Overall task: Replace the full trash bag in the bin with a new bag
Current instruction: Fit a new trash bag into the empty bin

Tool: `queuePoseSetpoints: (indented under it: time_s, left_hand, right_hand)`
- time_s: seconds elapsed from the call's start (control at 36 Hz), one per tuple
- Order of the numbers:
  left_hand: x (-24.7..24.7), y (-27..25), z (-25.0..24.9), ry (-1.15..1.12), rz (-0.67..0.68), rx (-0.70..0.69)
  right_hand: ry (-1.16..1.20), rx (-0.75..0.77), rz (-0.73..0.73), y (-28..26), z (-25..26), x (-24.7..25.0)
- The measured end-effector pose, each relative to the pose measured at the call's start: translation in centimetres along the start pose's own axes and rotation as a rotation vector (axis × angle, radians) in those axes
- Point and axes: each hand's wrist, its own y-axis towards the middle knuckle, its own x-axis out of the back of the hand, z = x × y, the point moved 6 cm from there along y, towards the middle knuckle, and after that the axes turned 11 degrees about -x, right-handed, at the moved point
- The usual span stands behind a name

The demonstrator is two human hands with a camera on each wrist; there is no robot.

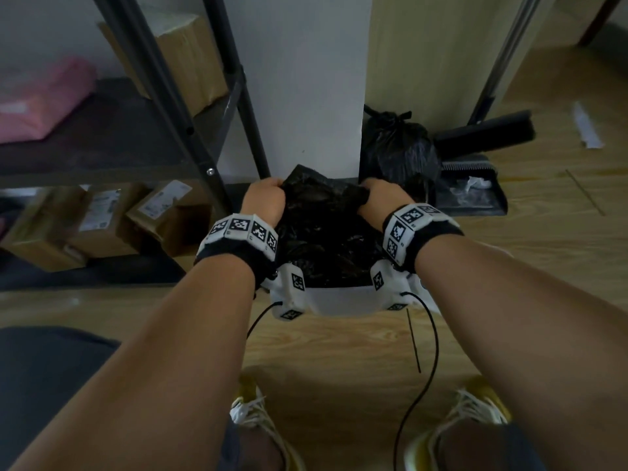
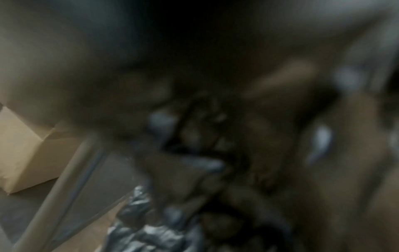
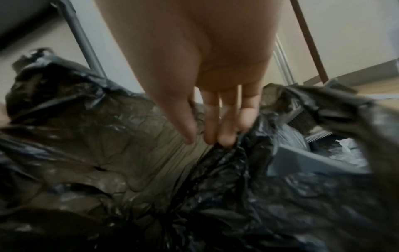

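new bag, black, frame centre, draped over white bin. left hand & right hand each pinch its far edge, prob. to spread mouth over rim. tied full bag upper right, on floor.

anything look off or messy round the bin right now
Mostly tidy. The new black bag is bunched and crumpled over the white bin, not yet spread on its rim. A tied full bag sits on the floor beside the dustpan, which holds some debris. Nothing looks spilled.
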Motion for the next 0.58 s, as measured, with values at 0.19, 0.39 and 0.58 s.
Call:
queuePoseSetpoints:
  time_s: [0.19, 0.39, 0.58]
  left_hand:
    - [0.1, 1.4, 1.1, 0.034, 0.026, 0.021]
    - [-2.5, 3.8, 3.3, 0.207, 0.032, 0.042]
    - [-3.4, 7.6, 5.3, 0.377, 0.082, 0.12]
  right_hand:
    - [0.025, -0.161, -0.131, 1.5, -2.5, 1.2]
    - [0.14, -0.211, -0.191, 2.9, -4.7, 2.3]
    - [0.185, -0.206, -0.163, 5.1, -4.4, 0.6]
